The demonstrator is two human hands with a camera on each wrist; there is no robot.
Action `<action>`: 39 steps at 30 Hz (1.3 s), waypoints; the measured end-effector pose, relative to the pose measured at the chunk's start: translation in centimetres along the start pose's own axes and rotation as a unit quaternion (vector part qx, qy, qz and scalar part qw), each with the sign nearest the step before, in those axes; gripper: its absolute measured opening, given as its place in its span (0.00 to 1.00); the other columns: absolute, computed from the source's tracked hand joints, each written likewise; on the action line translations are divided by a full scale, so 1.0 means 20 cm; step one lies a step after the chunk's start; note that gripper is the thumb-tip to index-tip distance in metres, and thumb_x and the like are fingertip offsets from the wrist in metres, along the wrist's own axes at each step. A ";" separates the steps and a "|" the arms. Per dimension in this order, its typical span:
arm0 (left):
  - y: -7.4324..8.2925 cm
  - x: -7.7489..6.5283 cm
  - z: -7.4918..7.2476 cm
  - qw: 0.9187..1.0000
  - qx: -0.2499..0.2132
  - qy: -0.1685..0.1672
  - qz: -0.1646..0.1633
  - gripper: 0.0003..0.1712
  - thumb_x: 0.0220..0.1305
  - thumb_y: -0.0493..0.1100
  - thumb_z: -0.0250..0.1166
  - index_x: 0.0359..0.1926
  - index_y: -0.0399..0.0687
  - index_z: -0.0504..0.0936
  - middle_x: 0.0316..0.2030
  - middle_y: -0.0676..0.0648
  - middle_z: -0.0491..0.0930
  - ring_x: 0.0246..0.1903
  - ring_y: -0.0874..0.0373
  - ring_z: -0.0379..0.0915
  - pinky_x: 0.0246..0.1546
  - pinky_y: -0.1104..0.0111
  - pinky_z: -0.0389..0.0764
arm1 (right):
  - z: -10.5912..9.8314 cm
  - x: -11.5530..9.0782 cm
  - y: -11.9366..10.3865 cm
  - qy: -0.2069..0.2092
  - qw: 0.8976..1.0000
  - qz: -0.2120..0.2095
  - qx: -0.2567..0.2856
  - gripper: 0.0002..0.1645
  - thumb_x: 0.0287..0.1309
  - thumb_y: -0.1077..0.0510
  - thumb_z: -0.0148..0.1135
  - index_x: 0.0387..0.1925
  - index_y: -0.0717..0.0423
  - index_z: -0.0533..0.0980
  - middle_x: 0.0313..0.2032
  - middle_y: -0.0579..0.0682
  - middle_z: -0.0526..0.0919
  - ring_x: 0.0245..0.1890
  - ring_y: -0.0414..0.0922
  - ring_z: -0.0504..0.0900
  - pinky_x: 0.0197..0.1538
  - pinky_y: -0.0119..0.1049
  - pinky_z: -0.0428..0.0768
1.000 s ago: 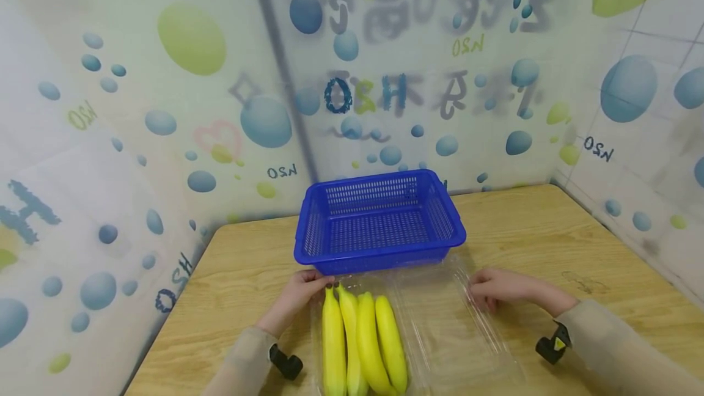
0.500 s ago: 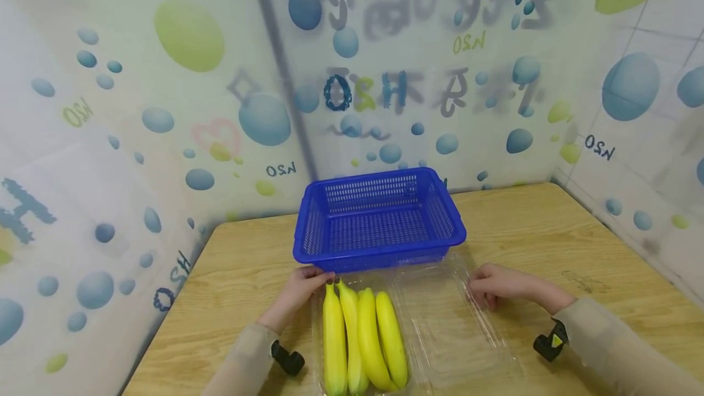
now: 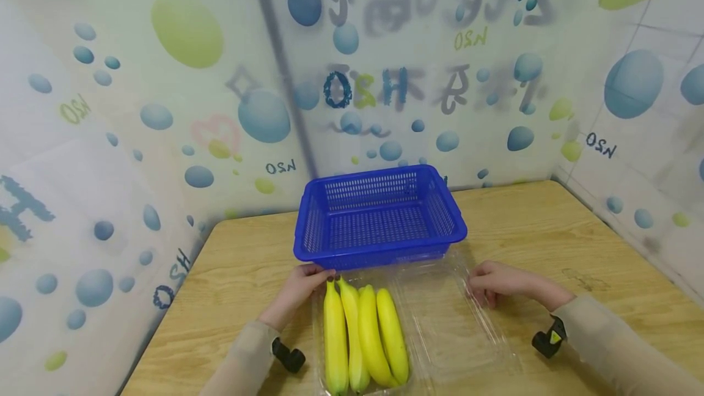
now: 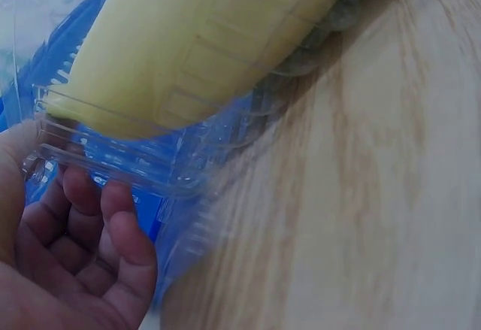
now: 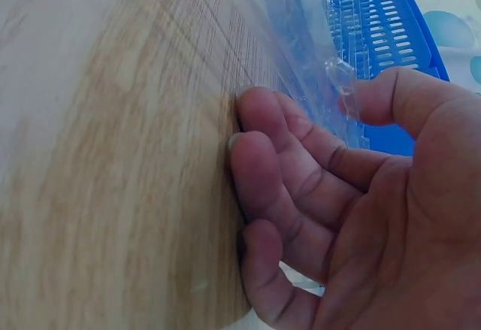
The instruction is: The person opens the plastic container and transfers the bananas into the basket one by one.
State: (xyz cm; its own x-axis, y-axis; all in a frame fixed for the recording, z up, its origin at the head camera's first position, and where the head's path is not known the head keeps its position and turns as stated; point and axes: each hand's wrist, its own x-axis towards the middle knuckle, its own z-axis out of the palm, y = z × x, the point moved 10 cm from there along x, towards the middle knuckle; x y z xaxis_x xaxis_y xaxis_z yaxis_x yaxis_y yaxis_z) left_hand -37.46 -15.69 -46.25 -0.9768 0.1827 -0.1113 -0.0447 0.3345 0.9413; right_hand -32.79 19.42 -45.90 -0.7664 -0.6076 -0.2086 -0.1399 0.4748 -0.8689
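A clear plastic clamshell box lies opened out, its bare lid (image 3: 453, 329) on the right and several yellow bananas (image 3: 370, 341) side by side in its left half. My left hand (image 3: 299, 291) is at the far left corner of the box. In the left wrist view, thumb and fingers pinch the box's ridged rim (image 4: 113, 163) beside a banana (image 4: 195, 44). On the other side, my right hand (image 3: 499, 281) holds the lid's right edge. The right wrist view shows the thumb on the lid's edge (image 5: 344, 89), with curled fingers (image 5: 255, 168) close to the tabletop.
Just behind the box stands a blue perforated basket (image 3: 379, 256), with nothing inside, overlapping the box's far edge in the head view. The wooden table (image 3: 242, 261) reaches back to a wall sheet (image 3: 352, 157) printed with bubbles, which also rises at both sides.
The head view has tilted slightly, so basket, box and hands appear a little higher. Both hands keep their holds on the box's edges.
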 end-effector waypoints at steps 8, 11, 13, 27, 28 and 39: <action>0.02 -0.02 0.00 1.000 -0.016 0.004 0.010 0.15 0.65 0.46 0.64 0.31 0.36 0.81 0.25 0.50 0.80 0.21 0.58 0.67 0.20 0.70 0.69 | 0.00 0.00 0.00 -0.001 1.000 0.011 0.002 0.12 0.62 0.60 0.51 0.32 0.64 0.78 0.20 0.49 0.78 0.17 0.40 0.75 0.21 0.28 0.71; 0.02 -0.03 -0.01 0.999 -0.041 0.000 0.013 0.17 0.66 0.48 0.63 0.33 0.35 0.79 0.24 0.50 0.77 0.21 0.59 0.67 0.21 0.70 0.69 | 0.00 0.00 0.00 -0.003 1.000 0.013 -0.005 0.13 0.63 0.60 0.52 0.31 0.64 0.78 0.19 0.48 0.78 0.17 0.40 0.75 0.21 0.29 0.71; 0.01 -0.04 -0.01 0.998 -0.055 -0.003 0.014 0.17 0.67 0.48 0.62 0.32 0.36 0.76 0.22 0.50 0.74 0.20 0.59 0.65 0.21 0.70 0.69 | 0.00 0.00 -0.01 -0.006 1.000 0.014 -0.006 0.13 0.63 0.59 0.52 0.30 0.64 0.78 0.19 0.48 0.78 0.17 0.40 0.75 0.21 0.29 0.71; -0.05 -0.18 -0.03 0.995 -0.092 -0.021 -0.022 0.15 0.65 0.46 0.59 0.41 0.37 0.72 0.23 0.50 0.69 0.22 0.60 0.67 0.21 0.69 0.74 | -0.03 0.01 0.04 -0.009 0.999 0.053 -0.006 0.09 0.57 0.60 0.52 0.27 0.61 0.76 0.20 0.49 0.78 0.18 0.40 0.75 0.22 0.29 0.71; -0.06 -0.18 -0.03 0.995 -0.092 -0.019 -0.025 0.13 0.65 0.45 0.59 0.40 0.38 0.72 0.22 0.50 0.70 0.22 0.60 0.67 0.22 0.69 0.74 | -0.03 0.01 0.04 -0.010 0.998 0.053 -0.009 0.09 0.57 0.60 0.53 0.27 0.61 0.76 0.20 0.49 0.78 0.18 0.40 0.74 0.21 0.29 0.71; -0.06 -0.20 -0.02 0.992 -0.121 -0.037 -0.016 0.04 0.65 0.38 0.58 0.37 0.43 0.71 0.26 0.51 0.69 0.25 0.60 0.70 0.23 0.70 0.71 | -0.04 0.03 0.07 -0.015 0.999 0.048 -0.005 0.11 0.61 0.58 0.55 0.28 0.62 0.77 0.20 0.49 0.79 0.17 0.40 0.76 0.20 0.28 0.71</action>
State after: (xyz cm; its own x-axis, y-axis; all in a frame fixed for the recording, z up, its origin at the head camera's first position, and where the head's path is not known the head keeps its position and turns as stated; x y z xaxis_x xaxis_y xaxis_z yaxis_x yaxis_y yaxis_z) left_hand -33.63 -17.26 -46.84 -0.9567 0.2454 -0.1565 -0.1326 0.1115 0.9849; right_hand -33.87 20.26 -46.81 -0.7573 -0.5778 -0.3045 -0.0736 0.5387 -0.8393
